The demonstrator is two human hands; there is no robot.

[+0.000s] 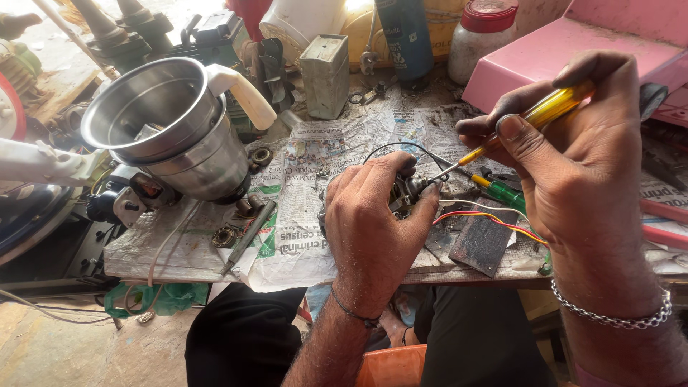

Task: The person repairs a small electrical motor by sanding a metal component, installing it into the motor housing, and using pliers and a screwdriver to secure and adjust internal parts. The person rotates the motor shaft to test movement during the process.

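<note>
My left hand [373, 222] clamps the small motor [403, 193] near the bench's front edge while my right hand [573, 158] pinches the yellow screwdriver [530, 118], whose tip needs steady seating.

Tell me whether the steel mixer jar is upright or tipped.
Tipped. The steel mixer jar leans with its open mouth facing the camera, empty inside, white handle pointing right.

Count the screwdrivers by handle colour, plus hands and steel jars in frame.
Yellow-handled screwdriver, held in the right hand: 1
Green-handled screwdriver, lying on the newspaper: 1
Hands, counting the left hand gripping the small motor part: 2
Steel mixer jar: 1
Total: 5
</note>
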